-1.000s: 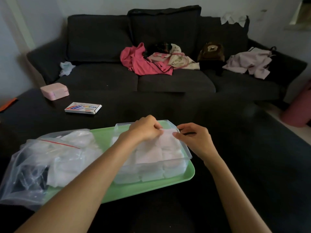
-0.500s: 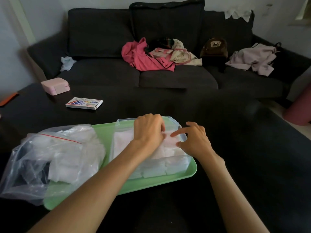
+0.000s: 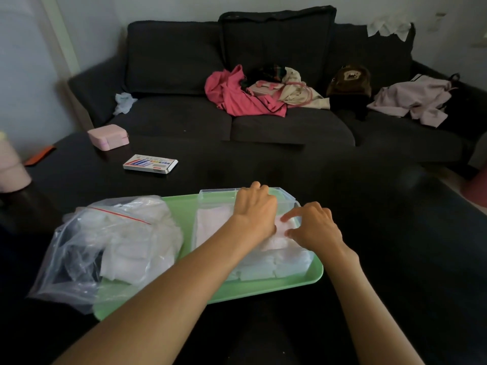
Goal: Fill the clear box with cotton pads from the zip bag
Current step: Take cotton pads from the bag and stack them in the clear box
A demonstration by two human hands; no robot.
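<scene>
— What is sitting nearest?
— A pale green plastic tray (image 3: 263,292) at the black table's (image 3: 395,259) near edge, carrying the crumpled clear zip bag (image 3: 105,246) and clear plastic box (image 3: 287,197).
— The hands?
— Left hand (image 3: 254,210) and right hand (image 3: 313,226) are pressing white cotton pads (image 3: 279,267) in the box, fingers relaxed.
— Beyond?
— A flat printed packet (image 3: 150,164), then a pink case (image 3: 108,137) at the far left corner.

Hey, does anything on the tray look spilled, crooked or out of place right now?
Nothing spilled. The clear box sits squarely on the green tray, pads inside, both hands pressing them down. The only oddity is the zip bag, slumped over the tray's left edge onto the table, still holding pads.
</scene>
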